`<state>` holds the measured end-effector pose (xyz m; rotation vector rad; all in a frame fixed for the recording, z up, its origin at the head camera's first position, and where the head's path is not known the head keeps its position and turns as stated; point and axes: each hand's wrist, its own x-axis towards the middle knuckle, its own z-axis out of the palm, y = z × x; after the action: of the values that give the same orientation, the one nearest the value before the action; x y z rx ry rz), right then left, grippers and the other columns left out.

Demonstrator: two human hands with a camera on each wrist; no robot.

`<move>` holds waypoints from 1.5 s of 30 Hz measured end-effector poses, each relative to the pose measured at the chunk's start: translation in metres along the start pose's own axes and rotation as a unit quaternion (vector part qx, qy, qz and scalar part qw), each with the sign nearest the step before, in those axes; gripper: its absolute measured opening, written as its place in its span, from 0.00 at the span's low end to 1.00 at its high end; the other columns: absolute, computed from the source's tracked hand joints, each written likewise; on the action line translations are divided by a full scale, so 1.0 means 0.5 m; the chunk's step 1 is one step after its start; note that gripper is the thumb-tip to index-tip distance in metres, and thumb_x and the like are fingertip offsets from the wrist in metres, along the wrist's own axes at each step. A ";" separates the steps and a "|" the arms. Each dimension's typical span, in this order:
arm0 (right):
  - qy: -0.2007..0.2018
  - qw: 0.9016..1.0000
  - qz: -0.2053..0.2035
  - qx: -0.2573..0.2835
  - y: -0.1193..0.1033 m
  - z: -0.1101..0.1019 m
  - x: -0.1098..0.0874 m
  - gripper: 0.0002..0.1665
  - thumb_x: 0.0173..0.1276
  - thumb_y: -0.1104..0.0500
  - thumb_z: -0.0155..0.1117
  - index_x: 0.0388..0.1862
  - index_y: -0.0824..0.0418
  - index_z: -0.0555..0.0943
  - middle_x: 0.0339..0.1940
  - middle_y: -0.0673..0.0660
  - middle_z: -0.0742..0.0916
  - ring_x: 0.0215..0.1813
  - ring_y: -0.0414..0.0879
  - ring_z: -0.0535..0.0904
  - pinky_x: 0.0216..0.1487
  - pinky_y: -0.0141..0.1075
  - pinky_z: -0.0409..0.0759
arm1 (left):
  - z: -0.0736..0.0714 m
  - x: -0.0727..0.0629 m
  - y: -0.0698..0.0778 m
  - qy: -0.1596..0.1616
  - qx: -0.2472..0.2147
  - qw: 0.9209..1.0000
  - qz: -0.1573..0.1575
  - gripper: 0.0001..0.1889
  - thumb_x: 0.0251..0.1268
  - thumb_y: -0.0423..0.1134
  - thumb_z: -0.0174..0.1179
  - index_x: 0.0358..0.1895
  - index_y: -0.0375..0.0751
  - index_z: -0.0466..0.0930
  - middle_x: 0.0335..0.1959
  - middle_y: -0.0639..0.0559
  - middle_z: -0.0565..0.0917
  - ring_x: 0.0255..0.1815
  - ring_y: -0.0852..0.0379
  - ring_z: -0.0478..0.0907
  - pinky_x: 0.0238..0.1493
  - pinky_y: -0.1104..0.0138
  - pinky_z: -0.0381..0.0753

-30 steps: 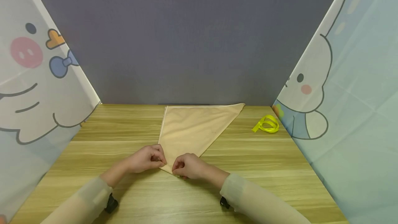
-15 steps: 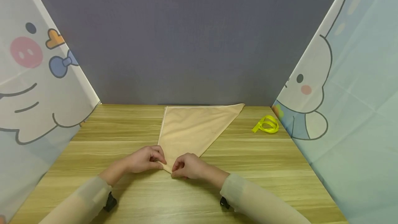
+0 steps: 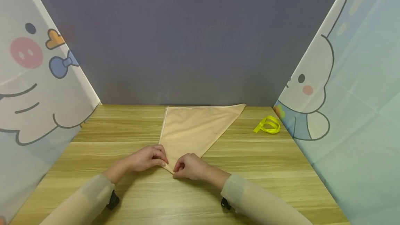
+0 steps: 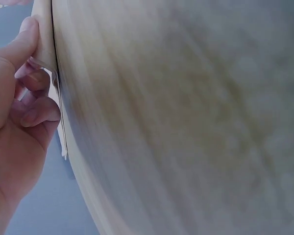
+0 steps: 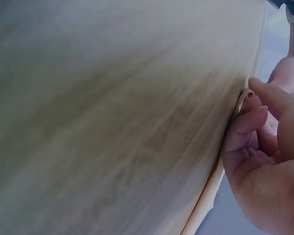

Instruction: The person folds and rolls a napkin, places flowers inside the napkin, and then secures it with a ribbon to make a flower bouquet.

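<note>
A peach-coloured cloth (image 3: 187,127), folded to a triangle with its near corner turned up, lies on the wooden table. At the left of that turned edge my left hand (image 3: 147,158) pinches the fabric between thumb and fingers. My right hand (image 3: 191,167) grips the right end of the same edge, close beside it. In the left wrist view the left thumb presses on a rolled strip of cloth (image 4: 45,44). The right wrist view has the right fingers curled at the cloth's rolled end (image 5: 245,95). The cloth's point reaches to the far right, by the back wall.
A coiled yellow ribbon (image 3: 267,125) lies at the back right of the table (image 3: 175,204). A dark grey panel (image 3: 187,41) stands along the far edge. Cartoon-printed sheets (image 3: 350,114) rise on both sides.
The near edge of the cloth has been rolled up slightly between the hands. My left fingers shifted a little along it, and the right hand stays nearly in place.
</note>
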<state>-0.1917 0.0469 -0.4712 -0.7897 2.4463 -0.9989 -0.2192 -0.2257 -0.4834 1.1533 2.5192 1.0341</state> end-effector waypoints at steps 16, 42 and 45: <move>0.011 1.000 -0.009 -0.011 0.006 -0.008 -0.001 0.08 0.78 0.59 0.72 0.38 0.59 0.92 0.23 0.42 0.85 0.23 0.30 0.75 0.29 0.24 0.74 | -0.003 0.019 -0.004 0.007 -0.062 0.995 -0.071 0.03 0.78 0.39 0.69 0.44 0.51 0.91 0.41 0.59 0.90 0.44 0.68 0.81 0.49 0.70 0.80; 0.000 1.000 0.005 0.016 0.001 -0.013 -0.011 0.03 0.76 0.62 0.74 0.40 0.55 0.92 0.26 0.42 0.86 0.26 0.31 0.77 0.32 0.25 0.76 | -0.002 0.016 0.008 -0.013 -0.016 0.999 -0.031 0.03 0.72 0.42 0.76 0.44 0.54 0.94 0.43 0.56 0.79 0.38 0.64 0.69 0.42 0.72 0.73; -0.003 1.000 -0.006 -0.007 0.003 -0.016 -0.020 0.04 0.74 0.60 0.76 0.36 0.53 0.91 0.24 0.39 0.83 0.27 0.29 0.75 0.33 0.24 0.73 | 0.009 0.018 0.019 -0.014 -0.021 1.000 -0.015 0.02 0.71 0.40 0.76 0.43 0.52 0.94 0.42 0.55 0.79 0.38 0.65 0.69 0.42 0.72 0.73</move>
<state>-0.1890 0.0581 -0.4656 -0.8133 2.4482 -0.9824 -0.2178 -0.2124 -0.4792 1.1070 2.4734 1.0515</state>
